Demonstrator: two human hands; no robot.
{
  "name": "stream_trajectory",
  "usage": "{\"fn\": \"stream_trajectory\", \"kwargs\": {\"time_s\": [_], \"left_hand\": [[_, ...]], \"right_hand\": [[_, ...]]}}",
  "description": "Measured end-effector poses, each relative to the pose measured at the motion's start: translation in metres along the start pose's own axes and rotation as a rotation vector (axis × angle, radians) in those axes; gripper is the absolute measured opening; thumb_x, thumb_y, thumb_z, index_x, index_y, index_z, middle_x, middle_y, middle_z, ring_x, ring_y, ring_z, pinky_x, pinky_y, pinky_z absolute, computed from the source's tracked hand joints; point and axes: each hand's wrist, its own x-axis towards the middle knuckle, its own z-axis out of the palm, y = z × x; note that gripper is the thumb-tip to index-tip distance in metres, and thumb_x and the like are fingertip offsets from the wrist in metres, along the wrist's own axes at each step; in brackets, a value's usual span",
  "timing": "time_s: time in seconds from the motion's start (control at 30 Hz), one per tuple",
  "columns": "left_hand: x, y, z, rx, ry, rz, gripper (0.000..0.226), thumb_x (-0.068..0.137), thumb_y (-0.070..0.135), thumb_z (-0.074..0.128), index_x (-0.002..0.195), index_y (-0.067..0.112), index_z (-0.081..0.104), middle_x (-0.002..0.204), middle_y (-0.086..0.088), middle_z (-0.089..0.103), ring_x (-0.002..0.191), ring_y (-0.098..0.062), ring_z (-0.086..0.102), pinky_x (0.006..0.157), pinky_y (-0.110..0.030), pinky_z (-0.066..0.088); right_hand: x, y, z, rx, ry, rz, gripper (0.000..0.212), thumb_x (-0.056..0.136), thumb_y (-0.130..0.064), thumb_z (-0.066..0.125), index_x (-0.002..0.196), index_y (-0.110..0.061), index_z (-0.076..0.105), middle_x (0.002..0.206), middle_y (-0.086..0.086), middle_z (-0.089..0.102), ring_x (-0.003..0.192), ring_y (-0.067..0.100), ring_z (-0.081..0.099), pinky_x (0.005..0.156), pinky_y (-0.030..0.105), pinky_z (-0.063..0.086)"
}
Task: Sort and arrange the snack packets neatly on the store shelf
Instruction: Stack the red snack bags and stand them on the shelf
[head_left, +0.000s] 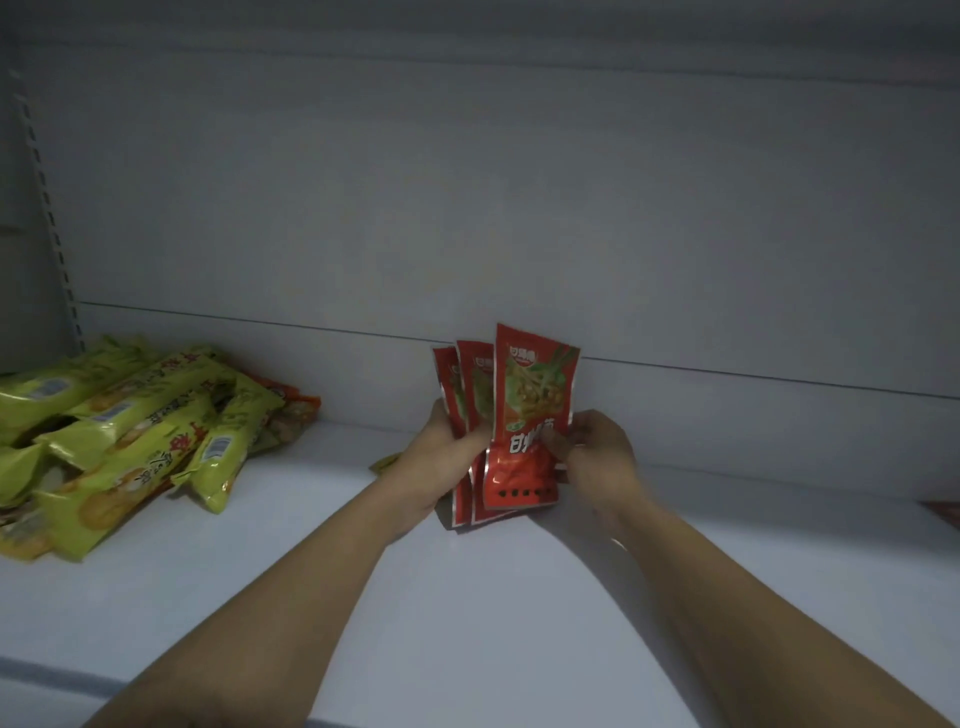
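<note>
Three red snack packets (524, 415) stand fanned upright between both hands. Left hand (441, 452) grips their left edge; right hand (597, 452) pinches the front packet's right edge.

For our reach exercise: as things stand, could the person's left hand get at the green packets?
Likely yes for the path: open shelf lies between the left hand and the green packets. But that hand grips the red packets, so it is full.
</note>
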Motion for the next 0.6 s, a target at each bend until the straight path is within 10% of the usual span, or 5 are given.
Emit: {"fn": "stream_trajectory", "kwargs": {"time_s": [0.3,0.6], "left_hand": [[0.000,0.008,0.005,-0.010,0.160,0.017,0.025,0.090,0.040,0.070,0.112,0.030,0.065,0.106,0.001,0.075,0.093,-0.022,0.073,0.092,-0.047,0.056],[0.011,0.047,0.084,-0.045,0.095,0.099,0.018,0.083,0.025,0.079,0.098,0.026,0.069,0.100,0.002,0.076,0.089,-0.019,0.074,0.087,-0.043,0.058]], "right_hand": [[0.007,-0.027,-0.029,0.065,0.031,0.072,0.014,0.096,-0.017,0.063,0.102,-0.009,0.053,0.108,0.016,0.067,0.091,0.033,0.068,0.077,0.047,0.059],[-0.021,-0.037,-0.118,-0.128,0.305,-0.192,0.040,0.097,-0.016,0.059,0.129,-0.040,0.053,0.093,-0.004,0.064,0.076,0.011,0.065,0.050,0.021,0.052]]}}
